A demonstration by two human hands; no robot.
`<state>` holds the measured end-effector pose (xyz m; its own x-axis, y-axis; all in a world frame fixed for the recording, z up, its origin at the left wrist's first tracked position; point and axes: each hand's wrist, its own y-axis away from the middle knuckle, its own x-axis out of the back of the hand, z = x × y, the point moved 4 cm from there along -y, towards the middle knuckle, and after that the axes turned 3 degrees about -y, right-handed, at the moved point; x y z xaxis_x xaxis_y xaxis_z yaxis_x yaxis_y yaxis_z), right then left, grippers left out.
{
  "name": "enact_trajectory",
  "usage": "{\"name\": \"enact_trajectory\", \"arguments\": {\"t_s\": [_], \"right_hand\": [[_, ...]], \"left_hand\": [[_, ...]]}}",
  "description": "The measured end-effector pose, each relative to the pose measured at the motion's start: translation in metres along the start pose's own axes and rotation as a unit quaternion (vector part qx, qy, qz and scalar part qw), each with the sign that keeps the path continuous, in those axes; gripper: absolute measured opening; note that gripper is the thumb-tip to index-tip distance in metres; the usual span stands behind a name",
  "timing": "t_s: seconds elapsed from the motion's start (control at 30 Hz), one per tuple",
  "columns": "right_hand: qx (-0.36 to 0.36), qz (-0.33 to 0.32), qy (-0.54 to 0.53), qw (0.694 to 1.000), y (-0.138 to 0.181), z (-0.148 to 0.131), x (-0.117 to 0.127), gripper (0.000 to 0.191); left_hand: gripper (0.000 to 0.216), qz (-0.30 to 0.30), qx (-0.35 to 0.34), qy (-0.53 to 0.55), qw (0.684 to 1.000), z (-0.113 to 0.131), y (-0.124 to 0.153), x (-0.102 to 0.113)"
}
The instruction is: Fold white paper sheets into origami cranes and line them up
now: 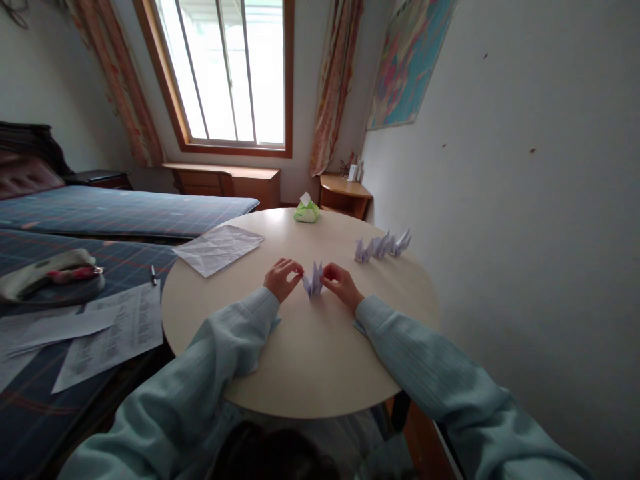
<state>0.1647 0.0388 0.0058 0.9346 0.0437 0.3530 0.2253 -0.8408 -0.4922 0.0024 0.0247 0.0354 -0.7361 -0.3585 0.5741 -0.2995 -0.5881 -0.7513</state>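
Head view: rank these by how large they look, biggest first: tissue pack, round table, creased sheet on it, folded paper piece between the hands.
1. Round table
2. Creased sheet
3. Tissue pack and folded paper piece: too alike to rank; the latter is nearer.

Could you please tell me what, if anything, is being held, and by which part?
A folded paper figure: the left hand pinches its left tip, the right hand apparently its right side.

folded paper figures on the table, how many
4: one folded figure between the left hand and right hand, plus three in a row on the right of the table: left figure, middle figure and right figure. Where these overlap, others may be hidden.
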Motion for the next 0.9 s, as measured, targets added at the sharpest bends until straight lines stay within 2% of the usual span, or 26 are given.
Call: {"name": "enact_trajectory", "arguments": {"t_s": [0.2,0.37,0.7,0.9], "right_hand": [[0.000,-0.002,0.010,1.000,0.000,0.001,0.000,0.014],[-0.003,-0.003,0.008,1.000,0.000,0.002,-0.001,0.014],[0.006,0.010,0.033,0.999,0.000,0.002,0.000,0.011],[0.027,0.043,0.082,0.995,0.002,-0.010,0.003,0.010]], "left_hand": [[0.009,0.012,0.014,-0.037,0.999,-0.001,0.002,-0.001],[0.006,0.019,0.044,-0.023,0.999,-0.003,0.005,-0.005],[0.003,-0.034,0.117,0.000,0.993,-0.017,0.009,-0.018],[0.005,-0.039,0.126,-0.004,0.991,-0.018,0.009,-0.018]]}}
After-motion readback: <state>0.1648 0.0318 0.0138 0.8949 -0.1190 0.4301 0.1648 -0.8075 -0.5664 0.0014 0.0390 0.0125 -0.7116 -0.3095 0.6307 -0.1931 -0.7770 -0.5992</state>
